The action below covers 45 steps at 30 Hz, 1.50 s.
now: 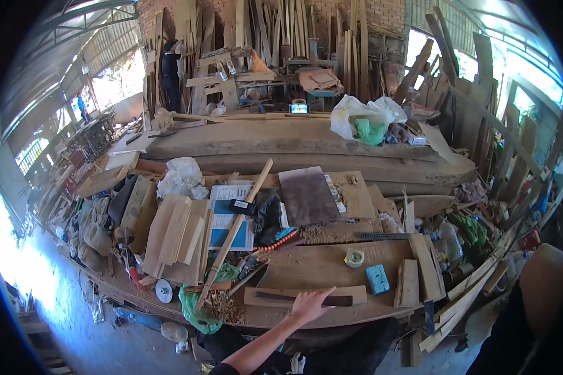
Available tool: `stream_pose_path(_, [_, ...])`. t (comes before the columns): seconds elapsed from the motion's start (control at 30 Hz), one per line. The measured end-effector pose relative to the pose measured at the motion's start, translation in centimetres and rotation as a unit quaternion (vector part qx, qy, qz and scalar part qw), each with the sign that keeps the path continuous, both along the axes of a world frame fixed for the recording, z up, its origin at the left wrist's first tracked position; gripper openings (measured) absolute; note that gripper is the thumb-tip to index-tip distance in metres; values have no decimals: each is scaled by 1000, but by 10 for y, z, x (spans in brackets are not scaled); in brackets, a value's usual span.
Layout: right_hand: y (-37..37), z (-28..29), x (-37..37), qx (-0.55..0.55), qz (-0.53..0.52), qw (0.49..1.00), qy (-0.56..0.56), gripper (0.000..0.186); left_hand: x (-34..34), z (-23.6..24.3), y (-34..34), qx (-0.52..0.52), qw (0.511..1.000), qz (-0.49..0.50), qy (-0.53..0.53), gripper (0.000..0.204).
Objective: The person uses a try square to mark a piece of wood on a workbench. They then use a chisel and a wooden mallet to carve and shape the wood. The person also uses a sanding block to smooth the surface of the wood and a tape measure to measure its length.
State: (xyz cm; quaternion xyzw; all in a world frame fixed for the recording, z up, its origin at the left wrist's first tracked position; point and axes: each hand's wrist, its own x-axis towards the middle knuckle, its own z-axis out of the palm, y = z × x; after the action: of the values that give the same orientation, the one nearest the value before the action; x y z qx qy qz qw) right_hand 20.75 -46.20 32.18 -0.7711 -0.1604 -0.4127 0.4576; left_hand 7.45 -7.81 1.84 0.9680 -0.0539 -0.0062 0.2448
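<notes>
My left hand reaches in from the lower left, lying over a long dark strip on a pale board at the workbench's front, its fingers partly curled over the strip. My right arm shows at the far right rim, bent; its hand is out of the picture. Right of the board are a light blue block, a tape roll and short wooden pieces. To the left are wood shavings, a green plastic bag and a long slanting batten.
Stacked boards, a dark sheet and white bags cover the bench. Thick slabs lie behind, with a lit screen beyond. A person in dark clothes stands at the back left, another in blue farther left.
</notes>
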Motion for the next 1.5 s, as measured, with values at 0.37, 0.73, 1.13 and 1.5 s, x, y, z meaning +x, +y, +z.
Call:
stream_pose_path(0.37, [-12, 14, -1, -4, -19, 1000, -14, 35, 2, -5, -4, -7, 1000, -1, 1, 74])
stream_pose_path(0.73, [88, -165, -42, -75, -15, 983, 170, 46, -1, 16, 1, -60, 998, -22, -6, 66])
stream_pose_path(1.13, [108, -331, -61, -266, -7, 925, 270, 88, 13, 61, -56, -152, 981, -88, -88, 59])
stream_pose_path(1.5, [58, -320, -86, -223, -207, 923, 234, 71, 6, 87, -52, -394, 898, -93, -173, 54])
